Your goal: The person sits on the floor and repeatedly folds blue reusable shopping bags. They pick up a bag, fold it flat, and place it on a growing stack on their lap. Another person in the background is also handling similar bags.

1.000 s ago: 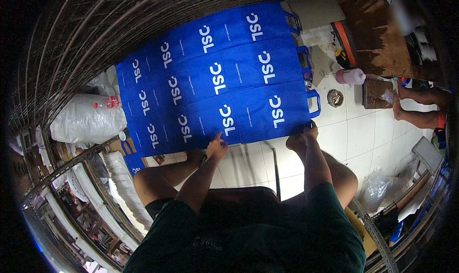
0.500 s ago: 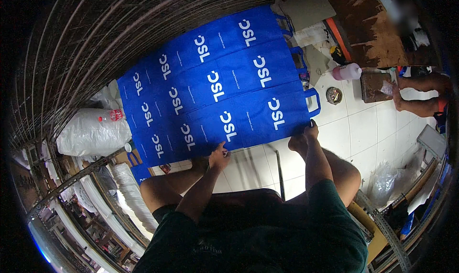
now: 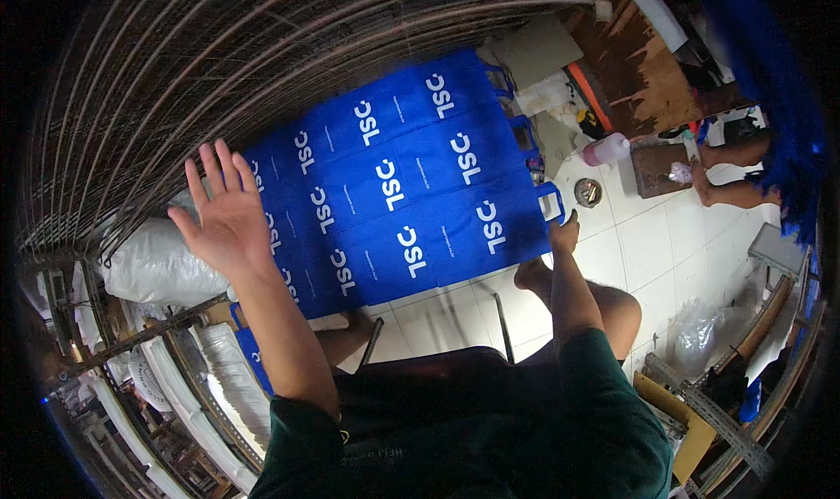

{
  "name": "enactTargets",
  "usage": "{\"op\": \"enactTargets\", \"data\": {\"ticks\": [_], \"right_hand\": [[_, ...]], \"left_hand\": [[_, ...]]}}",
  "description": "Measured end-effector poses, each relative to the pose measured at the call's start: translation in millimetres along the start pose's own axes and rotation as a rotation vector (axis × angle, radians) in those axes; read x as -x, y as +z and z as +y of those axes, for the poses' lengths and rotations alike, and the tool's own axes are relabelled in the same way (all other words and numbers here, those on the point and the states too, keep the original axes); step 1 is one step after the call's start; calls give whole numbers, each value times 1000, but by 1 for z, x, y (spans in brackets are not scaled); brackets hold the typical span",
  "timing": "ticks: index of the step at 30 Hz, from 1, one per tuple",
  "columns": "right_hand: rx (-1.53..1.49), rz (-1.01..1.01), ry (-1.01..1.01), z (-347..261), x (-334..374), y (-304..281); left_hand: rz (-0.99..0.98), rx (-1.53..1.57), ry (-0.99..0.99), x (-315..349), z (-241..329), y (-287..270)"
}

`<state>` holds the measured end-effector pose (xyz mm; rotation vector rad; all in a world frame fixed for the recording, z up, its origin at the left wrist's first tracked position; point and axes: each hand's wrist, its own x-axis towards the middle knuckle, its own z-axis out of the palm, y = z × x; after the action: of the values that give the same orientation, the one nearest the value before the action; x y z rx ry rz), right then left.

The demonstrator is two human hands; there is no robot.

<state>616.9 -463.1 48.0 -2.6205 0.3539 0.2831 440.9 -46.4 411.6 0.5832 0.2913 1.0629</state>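
Blue bags (image 3: 429, 228) with white printing lie flat in overlapping rows, with loop handles along their right side. My left hand (image 3: 229, 215) is raised over their left end, palm facing up, fingers spread and holding nothing. At the near right corner of the nearest bag, my right hand (image 3: 564, 234) closes on the edge, just below a blue handle (image 3: 550, 202). Part of its grip is hidden from above. Another blue piece with a handle (image 3: 254, 355) hangs at the near left, beside my left forearm.
A round tin (image 3: 588, 193) and a pink bottle (image 3: 606, 150) stand on the tiled floor at right. Beyond them, another person's bare feet (image 3: 703, 182) are next to a brown block (image 3: 658, 170). Curved metal rods (image 3: 175, 70) run along the far left, above a plastic-wrapped bundle (image 3: 157, 263).
My left hand has left the near edge of the bags and swung up and left, opening its fingers. My right hand stays at the corner. The view has shifted slightly.
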Motion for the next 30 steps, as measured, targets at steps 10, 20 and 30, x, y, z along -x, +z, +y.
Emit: {"op": "enactTargets", "data": {"ticks": [10, 20, 30], "right_hand": [[-567, 119, -91, -61, -18, -149], [-751, 134, -23, -13, 63, -255], [-593, 138, -254, -40, 97, -328]], "left_hand": [[21, 79, -154, -42, 17, 4], [823, -278, -404, 169, -49, -148], [1106, -294, -819, 218, -176, -377]]}}
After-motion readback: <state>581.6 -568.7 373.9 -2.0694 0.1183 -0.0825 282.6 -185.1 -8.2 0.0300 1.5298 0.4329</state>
